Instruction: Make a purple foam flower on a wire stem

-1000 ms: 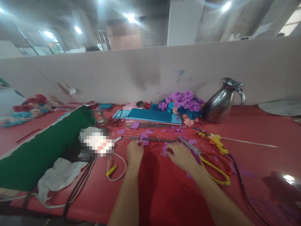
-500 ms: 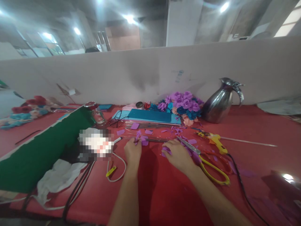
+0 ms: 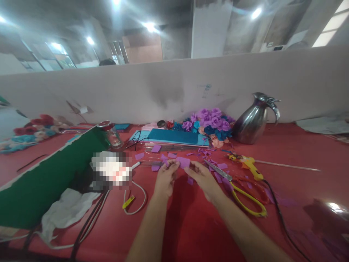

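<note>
My left hand (image 3: pixel 165 179) is closed in a pinch on a small crumpled purple paper piece (image 3: pixel 164 159). A thin dark stick (image 3: pixel 151 163) extends leftward from those fingers; whether it is held I cannot tell. My right hand (image 3: pixel 202 178) pinches a flat purple paper rectangle (image 3: pixel 183 162), which spans the gap between both hands. Loose purple paper pieces (image 3: pixel 156 148) lie around them on the red tabletop (image 3: pixel 191 229). Just right of my right hand are scissors with yellow handles (image 3: pixel 247 198), their blades pointing up and left.
A yellow hot glue gun (image 3: pixel 252 167) with a clear glue stick lies to the right, its black cord trailing forward. Behind are paper flowers (image 3: pixel 208 118), blue sheets (image 3: pixel 174 135) and a steel jug (image 3: pixel 251 122). A green panel (image 3: pixel 49 178), cables and white tissue (image 3: pixel 68 207) occupy the left.
Both hands have come closer together. My right hand has lifted a flat purple paper piece from the tabletop and brought it to my left hand.
</note>
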Action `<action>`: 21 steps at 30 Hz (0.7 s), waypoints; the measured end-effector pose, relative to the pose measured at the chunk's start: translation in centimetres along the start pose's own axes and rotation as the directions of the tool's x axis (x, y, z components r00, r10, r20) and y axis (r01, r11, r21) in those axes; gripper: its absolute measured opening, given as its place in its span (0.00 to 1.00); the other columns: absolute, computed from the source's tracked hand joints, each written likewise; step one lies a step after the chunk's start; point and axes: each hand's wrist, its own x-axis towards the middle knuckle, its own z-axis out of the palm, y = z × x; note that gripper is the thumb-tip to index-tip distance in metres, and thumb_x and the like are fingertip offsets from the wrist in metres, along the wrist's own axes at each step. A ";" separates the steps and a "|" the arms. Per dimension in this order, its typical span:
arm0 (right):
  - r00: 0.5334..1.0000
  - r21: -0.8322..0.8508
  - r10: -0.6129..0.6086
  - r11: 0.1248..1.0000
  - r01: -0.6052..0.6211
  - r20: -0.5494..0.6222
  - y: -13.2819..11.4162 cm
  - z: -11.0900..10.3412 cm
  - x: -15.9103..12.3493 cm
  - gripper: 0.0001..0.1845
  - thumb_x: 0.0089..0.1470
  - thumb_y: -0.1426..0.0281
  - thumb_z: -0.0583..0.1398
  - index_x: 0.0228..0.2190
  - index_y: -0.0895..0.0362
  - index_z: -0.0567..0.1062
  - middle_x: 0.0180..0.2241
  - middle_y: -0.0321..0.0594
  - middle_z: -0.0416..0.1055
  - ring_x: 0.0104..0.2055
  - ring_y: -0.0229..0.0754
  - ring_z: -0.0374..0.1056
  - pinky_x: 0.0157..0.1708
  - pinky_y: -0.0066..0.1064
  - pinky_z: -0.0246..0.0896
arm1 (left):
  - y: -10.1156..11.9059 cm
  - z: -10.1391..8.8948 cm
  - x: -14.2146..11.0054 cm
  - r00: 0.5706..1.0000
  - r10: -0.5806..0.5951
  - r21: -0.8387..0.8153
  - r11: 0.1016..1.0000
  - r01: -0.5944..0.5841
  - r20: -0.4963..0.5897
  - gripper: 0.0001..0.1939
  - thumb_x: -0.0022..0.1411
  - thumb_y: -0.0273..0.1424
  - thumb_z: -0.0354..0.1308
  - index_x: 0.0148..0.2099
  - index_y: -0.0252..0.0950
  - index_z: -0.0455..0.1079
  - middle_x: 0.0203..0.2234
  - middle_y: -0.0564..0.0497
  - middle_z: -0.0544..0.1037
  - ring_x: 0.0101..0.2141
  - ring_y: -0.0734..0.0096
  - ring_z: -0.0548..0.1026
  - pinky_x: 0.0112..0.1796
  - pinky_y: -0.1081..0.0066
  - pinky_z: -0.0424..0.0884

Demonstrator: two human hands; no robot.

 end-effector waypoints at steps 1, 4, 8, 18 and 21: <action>0.999 0.117 0.052 0.992 -0.051 0.000 -0.1 0.0 0.0 0.19 0.48 0.59 0.63 0.41 0.55 0.75 0.40 0.42 0.77 0.42 0.45 0.71 0.42 0.37 0.65 | -0.1 0.5 -0.3 1.000 -0.016 -0.003 1.000 0.016 0.019 0.17 0.39 0.33 0.70 0.30 0.34 0.69 0.14 0.63 0.62 0.12 0.88 0.48 0.16 0.78 0.45; 0.988 0.210 0.133 0.971 -0.113 -0.083 -0.1 -0.2 0.0 0.17 0.41 0.59 0.67 0.33 0.57 0.77 0.30 0.38 0.76 0.32 0.41 0.69 0.34 0.32 0.63 | -0.1 1.3 -1.0 1.000 -0.013 0.015 1.000 0.012 0.024 0.15 0.39 0.31 0.70 0.29 0.33 0.70 0.14 0.62 0.64 0.13 0.88 0.51 0.17 0.79 0.47; 0.981 0.164 0.120 0.982 -0.095 -0.151 -0.1 -0.5 0.1 0.16 0.39 0.60 0.67 0.29 0.57 0.77 0.26 0.36 0.74 0.28 0.38 0.65 0.31 0.30 0.60 | 0.0 1.4 -1.2 1.000 0.002 0.044 0.999 -0.002 -0.011 0.14 0.39 0.27 0.67 0.33 0.32 0.73 0.13 0.62 0.64 0.13 0.87 0.54 0.19 0.79 0.50; 0.982 0.108 0.095 0.991 -0.078 -0.165 -0.2 -0.6 0.1 0.15 0.40 0.59 0.66 0.27 0.56 0.74 0.23 0.34 0.72 0.26 0.38 0.66 0.29 0.30 0.60 | -0.5 1.3 -0.9 1.000 0.031 0.042 0.999 -0.031 -0.006 0.13 0.41 0.31 0.69 0.32 0.32 0.75 0.17 0.58 0.70 0.16 0.86 0.58 0.19 0.79 0.52; 0.974 0.180 0.128 0.979 -0.094 -0.188 -0.5 -0.5 0.0 0.17 0.38 0.57 0.67 0.26 0.55 0.72 0.22 0.34 0.71 0.26 0.38 0.66 0.27 0.29 0.60 | -0.5 1.0 -0.7 0.996 0.060 -0.010 0.998 -0.061 -0.065 0.18 0.45 0.39 0.67 0.34 0.32 0.74 0.19 0.58 0.70 0.13 0.89 0.51 0.16 0.78 0.44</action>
